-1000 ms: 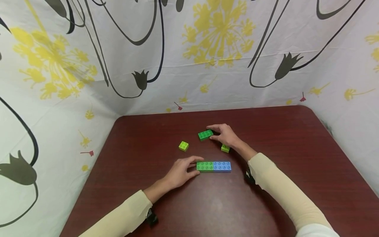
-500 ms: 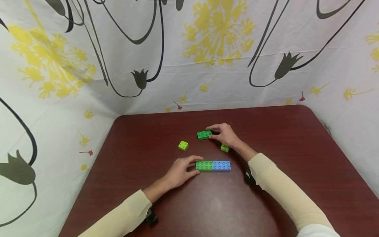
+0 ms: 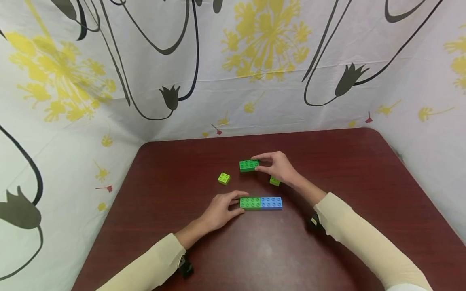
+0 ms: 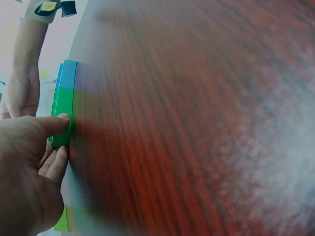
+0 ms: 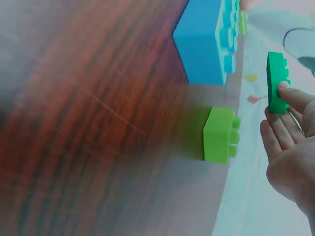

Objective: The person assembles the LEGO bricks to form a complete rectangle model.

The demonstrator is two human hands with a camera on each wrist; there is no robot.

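Note:
My left hand [image 3: 220, 211] holds the left end of a green toy building brick [image 3: 250, 203], its thumb on the near side and fingers at the far side. Against that brick's right end sits a blue brick [image 3: 271, 203], in one straight row. Farther back, my right hand [image 3: 279, 166] pinches a darker green brick [image 3: 249, 165] by its right end. In the right wrist view this darker brick [image 5: 277, 81] appears raised off the table, studs facing up. A small lime brick [image 3: 223, 178] lies left of it. Another lime brick [image 3: 274, 181] is partly hidden under my right hand.
The dark red-brown table [image 3: 174, 169] has a rounded far edge. A white cloth [image 3: 204, 105] with flower prints hangs behind it and at both sides. Both lime bricks lie between the row and the far edge.
The darker green brick has turned from slanted to nearly level with the row and moved slightly left in my right hand. My right forearm has swung outward. The left hand keeps its place.

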